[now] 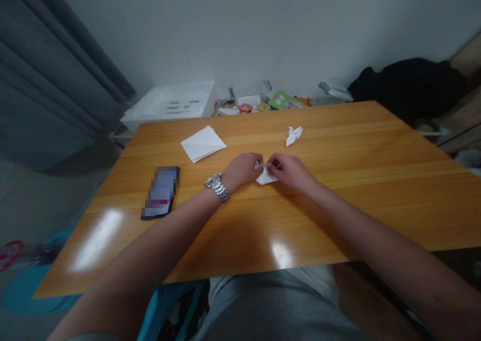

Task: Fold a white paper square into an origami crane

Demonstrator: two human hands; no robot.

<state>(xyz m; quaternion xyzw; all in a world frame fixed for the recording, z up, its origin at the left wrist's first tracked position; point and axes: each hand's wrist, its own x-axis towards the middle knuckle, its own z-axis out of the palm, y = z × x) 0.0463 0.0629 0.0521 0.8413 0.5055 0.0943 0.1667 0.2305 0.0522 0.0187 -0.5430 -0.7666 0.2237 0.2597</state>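
My left hand (240, 172), with a steel wristwatch (217, 187) on its wrist, and my right hand (291, 172) meet at the middle of the wooden table (338, 180). Both pinch a folded piece of white paper (266, 177), and my fingers hide part of it. A thin tan sliver shows near my right fingertips, too small to name. Beyond my right hand lies a small folded paper crane (293, 136). A stack of folded white paper (203, 143) lies left of my hands. Further left, a smartphone (161, 193) lies with its screen blurred.
The table's far edge has a white plastic bin (169, 105) and assorted packets behind it, including a green booklet (285, 101). A dark cloth heap (406, 88) lies back right, and a grey curtain (48, 70) hangs left. My lap is below the near edge.
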